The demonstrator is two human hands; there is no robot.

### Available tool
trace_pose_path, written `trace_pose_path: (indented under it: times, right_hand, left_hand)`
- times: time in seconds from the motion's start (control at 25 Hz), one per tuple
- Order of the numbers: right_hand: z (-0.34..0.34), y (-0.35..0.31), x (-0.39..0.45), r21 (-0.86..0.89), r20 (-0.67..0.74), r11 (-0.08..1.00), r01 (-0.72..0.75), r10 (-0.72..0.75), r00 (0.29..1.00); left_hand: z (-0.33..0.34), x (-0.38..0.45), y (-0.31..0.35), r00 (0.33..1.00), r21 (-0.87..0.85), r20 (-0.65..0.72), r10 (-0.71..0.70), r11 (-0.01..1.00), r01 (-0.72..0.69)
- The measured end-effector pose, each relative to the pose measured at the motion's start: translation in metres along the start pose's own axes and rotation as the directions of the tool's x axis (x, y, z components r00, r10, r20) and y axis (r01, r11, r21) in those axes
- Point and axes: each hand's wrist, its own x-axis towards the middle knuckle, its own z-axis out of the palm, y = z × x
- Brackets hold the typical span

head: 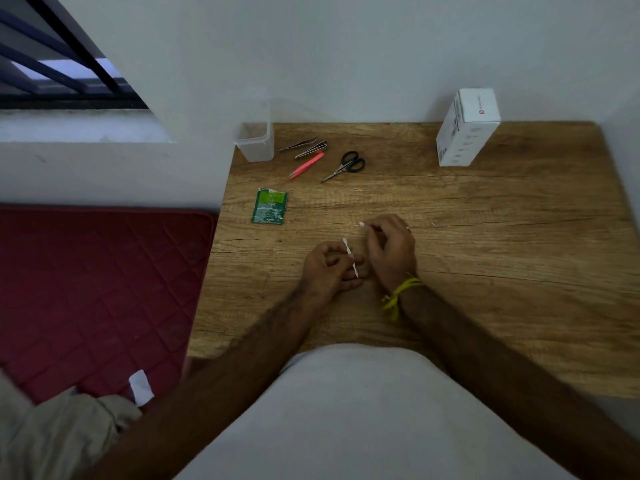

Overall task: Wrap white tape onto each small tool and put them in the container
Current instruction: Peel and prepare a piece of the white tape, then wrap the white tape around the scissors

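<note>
My left hand [329,268] and my right hand [389,251] are close together over the middle of the wooden table [485,237]. A twisted strip of white tape [349,256] is pinched in my left fingers. My right fingers pinch another white tape end [362,224]. At the back left of the table lie silver tweezers [298,144], a nail clipper [311,150], pink tweezers [305,165] and black-handled scissors [346,166]. A clear plastic container [256,142] stands upright at the table's back left corner, beside the tools.
A green sachet [269,206] lies left of the hands. A white box [465,128] stands at the back right against the wall. A red quilted mattress [97,289] lies left of the table, with a barred window [62,64] above.
</note>
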Motion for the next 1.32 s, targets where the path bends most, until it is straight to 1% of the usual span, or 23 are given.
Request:
trace_pose_path:
  times: [0.08,0.2,0.28,0.32,0.36,0.44,0.48,0.56,0.6,0.64,0.68,0.72,0.84,0.88,0.96,1.0,1.04,1.08,1.24,1.32]
  right_hand:
    - [0.007,-0.004,0.018,0.044,-0.002,0.998,-0.042,0.042,0.999]
    - [0.014,0.000,0.033,0.016,-0.022,0.999,-0.046,0.046,0.999]
    - [0.018,0.003,0.035,-0.037,-0.023,0.999,-0.028,0.027,0.999]
    - [0.020,0.004,0.035,-0.068,-0.027,0.998,-0.017,0.015,1.000]
    - [0.021,0.005,0.035,-0.095,-0.028,0.995,-0.004,0.002,1.000]
    - [0.023,0.008,0.036,-0.133,-0.018,0.991,0.012,-0.014,1.000]
    - [0.024,0.010,0.036,-0.153,-0.012,0.988,0.016,-0.018,1.000]
    - [0.028,0.011,0.037,-0.209,0.007,0.978,0.018,-0.017,1.000]
    - [0.030,0.010,0.037,-0.247,0.017,0.969,0.017,-0.014,1.000]
    - [0.032,0.010,0.038,-0.281,0.025,0.959,0.021,-0.015,1.000]
    - [0.033,0.010,0.038,-0.303,0.032,0.953,0.029,-0.020,0.999]
    - [0.033,0.010,0.038,-0.312,0.036,0.950,0.035,-0.026,0.999]
    - [0.032,0.007,0.039,-0.299,0.038,0.954,0.027,-0.016,0.999]
    - [0.032,0.005,0.039,-0.297,0.038,0.955,0.012,-0.001,0.999]
    - [0.032,0.002,0.039,-0.303,0.036,0.953,0.002,0.009,0.999]
    - [0.032,0.001,0.039,-0.309,0.036,0.951,0.009,0.002,0.999]
    - [0.031,0.001,0.039,-0.316,0.036,0.949,0.015,-0.004,0.999]
    - [0.030,0.001,0.039,-0.322,0.037,0.946,0.018,-0.007,0.999]
    - [0.029,0.001,0.038,-0.290,0.040,0.957,0.016,-0.005,0.999]
    - [0.029,0.001,0.039,-0.284,0.038,0.959,0.007,0.004,0.999]
  left_hand:
    - [-0.002,0.003,0.004,0.998,0.034,-0.029,0.052,0.998,-0.051]
    - [-0.007,0.009,0.012,0.986,0.160,-0.111,0.128,0.981,-0.109]
    - [-0.014,0.012,0.017,0.971,0.277,-0.183,0.155,0.956,-0.100]
    - [-0.018,0.013,0.021,0.959,0.362,-0.212,0.190,0.926,-0.104]
    - [-0.023,0.015,0.027,0.938,0.469,-0.232,0.256,0.874,-0.123]
    - [-0.031,0.020,0.047,0.868,0.673,-0.234,0.438,0.717,-0.180]
    - [-0.035,0.023,0.063,0.821,0.727,-0.232,0.521,0.654,-0.209]
    - [-0.045,0.036,0.103,0.713,0.782,-0.263,0.650,0.576,-0.237]
    - [-0.051,0.046,0.126,0.660,0.804,-0.289,0.693,0.550,-0.226]
    - [-0.057,0.056,0.148,0.622,0.822,-0.314,0.718,0.533,-0.200]
    - [-0.062,0.066,0.169,0.605,0.841,-0.329,0.725,0.516,-0.160]
    - [-0.066,0.077,0.186,0.613,0.865,-0.333,0.716,0.492,-0.104]
    - [-0.073,0.106,0.214,0.703,0.924,-0.321,0.635,0.373,0.085]
    - [-0.074,0.113,0.217,0.715,0.926,-0.332,0.616,0.358,0.121]
    - [-0.075,0.122,0.217,0.709,0.917,-0.371,0.599,0.356,0.178]
    - [-0.075,0.126,0.216,0.702,0.928,-0.360,0.614,0.310,0.205]
    - [-0.075,0.129,0.216,0.700,0.942,-0.335,0.631,0.248,0.227]
    - [-0.076,0.132,0.216,0.696,0.948,-0.318,0.644,0.212,0.236]
    - [-0.079,0.134,0.221,0.700,0.945,-0.326,0.635,0.213,0.247]
    - [-0.080,0.129,0.221,0.701,0.950,-0.310,0.642,0.223,0.217]
